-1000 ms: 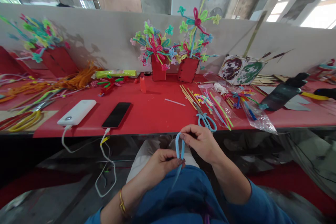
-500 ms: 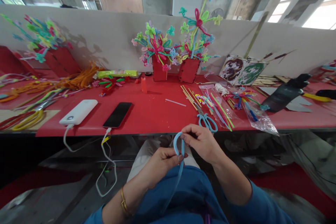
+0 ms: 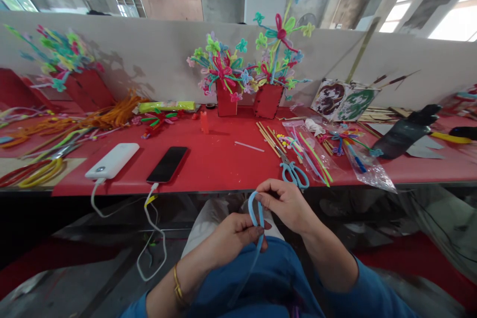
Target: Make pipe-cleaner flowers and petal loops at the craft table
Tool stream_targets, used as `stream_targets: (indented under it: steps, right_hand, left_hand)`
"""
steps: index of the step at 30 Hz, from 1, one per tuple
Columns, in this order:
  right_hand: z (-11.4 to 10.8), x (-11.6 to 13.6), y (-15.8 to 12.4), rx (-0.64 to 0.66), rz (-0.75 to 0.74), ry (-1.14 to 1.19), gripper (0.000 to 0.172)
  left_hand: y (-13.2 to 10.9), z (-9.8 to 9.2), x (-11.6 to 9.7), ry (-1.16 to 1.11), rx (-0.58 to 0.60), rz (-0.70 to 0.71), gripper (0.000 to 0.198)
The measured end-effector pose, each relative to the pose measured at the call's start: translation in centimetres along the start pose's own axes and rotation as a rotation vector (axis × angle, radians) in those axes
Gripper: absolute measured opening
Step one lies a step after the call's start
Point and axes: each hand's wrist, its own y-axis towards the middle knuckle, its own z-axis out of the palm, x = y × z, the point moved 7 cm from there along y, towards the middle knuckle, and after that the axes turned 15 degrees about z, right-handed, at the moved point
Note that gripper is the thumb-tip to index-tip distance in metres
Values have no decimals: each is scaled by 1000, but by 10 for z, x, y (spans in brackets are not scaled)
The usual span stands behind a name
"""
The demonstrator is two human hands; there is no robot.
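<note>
In the head view, the left hand (image 3: 234, 238) pinches a light-blue fuzzy strip (image 3: 251, 211) between thumb and fingers, low on a narrow upright loop, while the right hand (image 3: 286, 203) grips the top of that loop with thumb and fingertips close together. The strip is above the person's lap, just off the near edge of the red table (image 3: 208, 159), and its loose end trails down over the blue clothing (image 3: 276, 283). A gold bracelet (image 3: 178, 285) circles the left wrist. Just beyond the right hand, blue-handled scissors (image 3: 294, 176) lie near the table's edge, touching thin wooden sticks (image 3: 266, 134). On the left side, a black phone (image 3: 167, 165) lies to the right of a white power bank (image 3: 112, 160). Farther back, two red boxes (image 3: 228, 99) hold colourful fuzzy flowers (image 3: 222, 72); a dark bottle (image 3: 402, 134) leans at far right.
</note>
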Motion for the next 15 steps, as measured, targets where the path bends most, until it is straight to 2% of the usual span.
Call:
stream_targets:
  steps: [6,9,13,15]
  right_hand:
    - [-2,-9,3,66,32,190,12]
    - [4,-17,3,178,4,319,22]
    - [22,-21,-5,398,-88,318,26]
    - [28,-24,-9,455,-88,333,26]
  left_hand:
    - [2,-1,-2,-53,-6,-7,24]
    - [2,-5,-7,-86,-30,10,25]
    - [0,-6,-12,-130,-10,20,24]
    - [0,-4,-12,-134,8,15,24]
